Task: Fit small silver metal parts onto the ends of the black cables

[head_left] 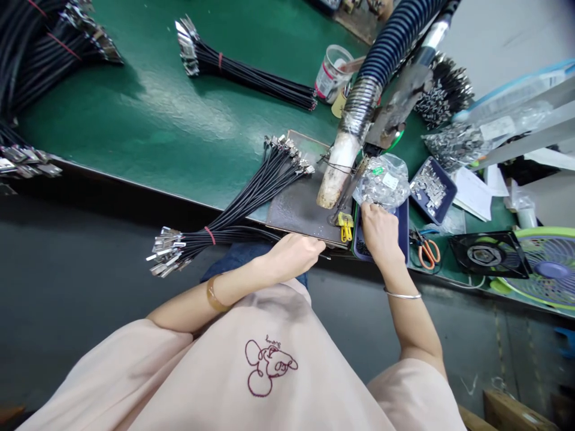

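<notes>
My left hand [294,257] is closed at the front edge of a dark work plate [294,206]. Its fingers are curled round what looks like a black cable, and a thin tip shows past them. Beside it lies a bundle of black cables [238,206] with metal end pieces, tied with a red band and hanging partly over the table edge. My right hand [381,233] is closed over a dark blue tray [403,224], its fingertips against a clear plastic bag [384,179] of small metal parts. What those fingers pinch is hidden. A yellow clip [345,227] sits between the hands.
A ribbed extraction hose [377,60] comes down above the plate. More cable bundles [256,75] lie on the green table [148,120]. To the right are a parts tray [433,188], orange-handled pliers [428,252] and fans [489,254]. A plastic cup [332,75] stands behind.
</notes>
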Action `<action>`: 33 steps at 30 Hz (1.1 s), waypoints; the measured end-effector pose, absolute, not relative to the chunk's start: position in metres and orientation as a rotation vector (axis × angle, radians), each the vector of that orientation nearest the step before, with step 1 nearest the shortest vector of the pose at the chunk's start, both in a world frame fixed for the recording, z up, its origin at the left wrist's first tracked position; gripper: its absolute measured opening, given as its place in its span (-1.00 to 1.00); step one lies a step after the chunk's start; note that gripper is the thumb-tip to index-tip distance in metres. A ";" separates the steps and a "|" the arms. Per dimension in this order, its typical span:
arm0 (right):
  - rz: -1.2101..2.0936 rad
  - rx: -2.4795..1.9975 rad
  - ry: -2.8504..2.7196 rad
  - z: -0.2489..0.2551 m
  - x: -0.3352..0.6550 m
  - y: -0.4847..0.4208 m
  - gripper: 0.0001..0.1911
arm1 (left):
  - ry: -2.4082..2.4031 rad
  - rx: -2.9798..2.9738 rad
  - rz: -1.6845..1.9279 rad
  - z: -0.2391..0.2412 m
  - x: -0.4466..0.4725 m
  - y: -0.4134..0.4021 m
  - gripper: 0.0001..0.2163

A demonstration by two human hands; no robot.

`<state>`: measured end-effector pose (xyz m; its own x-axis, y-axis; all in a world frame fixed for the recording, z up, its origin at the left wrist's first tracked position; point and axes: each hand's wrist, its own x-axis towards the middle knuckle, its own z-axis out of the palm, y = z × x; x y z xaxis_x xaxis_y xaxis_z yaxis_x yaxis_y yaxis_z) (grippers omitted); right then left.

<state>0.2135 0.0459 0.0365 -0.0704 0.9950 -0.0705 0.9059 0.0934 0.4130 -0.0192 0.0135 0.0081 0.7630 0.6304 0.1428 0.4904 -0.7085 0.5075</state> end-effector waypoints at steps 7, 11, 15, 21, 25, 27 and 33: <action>0.157 2.503 2.484 0.033 0.241 0.019 -0.89 | 0.615 1.902 0.899 -0.008 -0.022 0.020 -0.83; -0.511 3.050 2.553 0.038 0.224 -0.012 -0.85 | 0.614 1.351 0.900 0.000 -0.023 0.028 -0.86; -1.199 3.103 2.615 0.036 0.188 -0.034 -0.83 | 0.632 1.148 0.856 0.006 -0.021 0.033 -0.88; -0.514 2.961 2.979 0.015 0.146 -0.038 -0.95 | 0.716 1.158 0.810 0.010 -0.018 0.032 -0.90; -1.123 2.948 2.831 0.008 0.141 -0.034 -0.92 | 0.714 1.246 0.782 0.013 -0.018 0.031 -0.80; -1.306 2.928 2.773 0.006 0.141 -0.032 -0.92 | 0.705 1.284 0.770 0.014 -0.018 0.031 -0.75; -1.308 2.914 2.814 0.003 0.142 -0.033 -0.93 | 0.711 1.368 0.729 0.014 -0.017 0.031 -0.66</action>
<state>0.1416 -0.0332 0.0029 0.2349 0.9275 0.2910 0.3755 0.1895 -0.9072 -0.0174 0.0309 0.0137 0.5959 0.8027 -0.0242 -0.0440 0.0627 0.9971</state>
